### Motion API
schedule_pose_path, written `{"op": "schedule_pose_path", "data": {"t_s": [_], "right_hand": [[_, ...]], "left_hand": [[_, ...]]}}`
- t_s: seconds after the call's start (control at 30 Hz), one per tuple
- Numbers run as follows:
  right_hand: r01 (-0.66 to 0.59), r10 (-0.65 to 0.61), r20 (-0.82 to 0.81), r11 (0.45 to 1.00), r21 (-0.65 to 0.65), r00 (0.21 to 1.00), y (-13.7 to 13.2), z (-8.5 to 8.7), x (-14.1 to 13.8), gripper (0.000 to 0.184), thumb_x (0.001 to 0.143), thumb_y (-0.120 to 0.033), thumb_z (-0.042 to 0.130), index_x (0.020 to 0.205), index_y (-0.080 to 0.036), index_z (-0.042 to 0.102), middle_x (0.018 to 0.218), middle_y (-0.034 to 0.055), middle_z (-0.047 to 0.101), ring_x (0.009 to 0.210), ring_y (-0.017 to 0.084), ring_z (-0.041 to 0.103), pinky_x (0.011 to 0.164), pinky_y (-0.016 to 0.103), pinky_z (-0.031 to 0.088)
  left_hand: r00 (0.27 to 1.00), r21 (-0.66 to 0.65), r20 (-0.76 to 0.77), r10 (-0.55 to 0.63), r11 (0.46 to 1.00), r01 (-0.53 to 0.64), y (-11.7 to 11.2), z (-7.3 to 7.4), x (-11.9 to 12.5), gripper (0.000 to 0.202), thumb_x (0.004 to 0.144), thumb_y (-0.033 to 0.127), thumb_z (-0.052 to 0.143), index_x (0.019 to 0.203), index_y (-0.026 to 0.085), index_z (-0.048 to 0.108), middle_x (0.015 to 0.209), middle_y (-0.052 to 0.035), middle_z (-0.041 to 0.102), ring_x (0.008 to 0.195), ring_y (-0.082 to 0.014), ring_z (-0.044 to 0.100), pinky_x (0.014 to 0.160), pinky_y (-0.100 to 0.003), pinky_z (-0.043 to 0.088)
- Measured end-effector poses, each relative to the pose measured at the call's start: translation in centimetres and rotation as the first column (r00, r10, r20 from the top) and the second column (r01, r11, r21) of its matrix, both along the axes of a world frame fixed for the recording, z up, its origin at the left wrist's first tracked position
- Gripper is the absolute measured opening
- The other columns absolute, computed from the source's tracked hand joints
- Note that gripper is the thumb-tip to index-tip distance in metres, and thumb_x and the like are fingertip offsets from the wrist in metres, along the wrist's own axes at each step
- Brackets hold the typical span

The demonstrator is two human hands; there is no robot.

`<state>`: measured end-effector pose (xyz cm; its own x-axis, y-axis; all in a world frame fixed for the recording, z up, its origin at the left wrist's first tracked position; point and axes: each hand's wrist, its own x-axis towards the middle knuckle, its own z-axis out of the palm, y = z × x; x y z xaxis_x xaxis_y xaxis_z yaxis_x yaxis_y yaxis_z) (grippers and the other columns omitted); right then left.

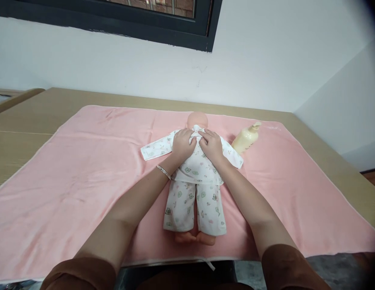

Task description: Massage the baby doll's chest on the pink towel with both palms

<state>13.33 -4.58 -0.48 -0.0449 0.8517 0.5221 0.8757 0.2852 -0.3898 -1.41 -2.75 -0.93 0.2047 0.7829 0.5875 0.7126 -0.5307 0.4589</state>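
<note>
A baby doll (pixel 197 119) in a white printed top and trousers lies on its back on a pink towel (pixel 84 173), head away from me. My left hand (pixel 183 144) rests on the left side of the doll's chest, fingers bent and pinching the top's fabric near the collar. My right hand (pixel 212 145) does the same on the right side of the chest. The two hands almost touch at the collar. A silver bangle (pixel 163 172) sits on my left wrist.
A cream pump bottle (pixel 246 139) lies on its side on the towel just right of the doll's arm. The towel covers a wooden table (pixel 21 121) set against a white wall, under a dark window frame (pixel 163 30).
</note>
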Motion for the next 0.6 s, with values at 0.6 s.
{"op": "schedule_pose_path", "data": {"t_s": [0.6], "right_hand": [[0.100, -0.101, -0.023, 0.994, -0.037, 0.995, -0.6, 0.4, -0.2, 0.040, 0.087, -0.025, 0.044, 0.121, -0.016, 0.064, 0.133, 0.0127, 0.061, 0.129, 0.032, 0.049, 0.114, 0.054, 0.028]], "left_hand": [[0.993, -0.055, 0.075, 0.096, 0.994, -0.092, 0.1, -0.1, 0.1, 0.025, 0.085, 0.027, 0.052, 0.107, 0.020, 0.061, 0.112, -0.0098, 0.067, 0.112, -0.0286, 0.058, 0.102, -0.044, 0.044]]}}
